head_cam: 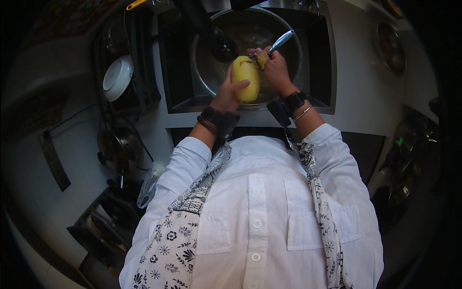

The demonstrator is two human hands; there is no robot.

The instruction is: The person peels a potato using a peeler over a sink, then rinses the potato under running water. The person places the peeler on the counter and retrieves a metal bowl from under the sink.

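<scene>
A large yellow peeled potato [245,77] stands nearly upright in my left hand [227,90], whose thumb lies across its front. Near its top a few brown patches of skin show. My right hand [277,70] grips a peeler [280,42] with a shiny handle that points up and to the right. A scrap of peel [261,59] hangs at the peeler's head, close against the potato's upper right side. Both hands are above a wide metal basin [296,39] set in the dark sink [325,79].
A black faucet [223,47] reaches down just left of the potato. Left of the sink, a white bowl [118,78] leans in a dish rack [144,72]. A lidded pot [117,150] and a plastic bag [149,184] are nearer. A round metal bowl [391,48] sits on the right counter [355,72].
</scene>
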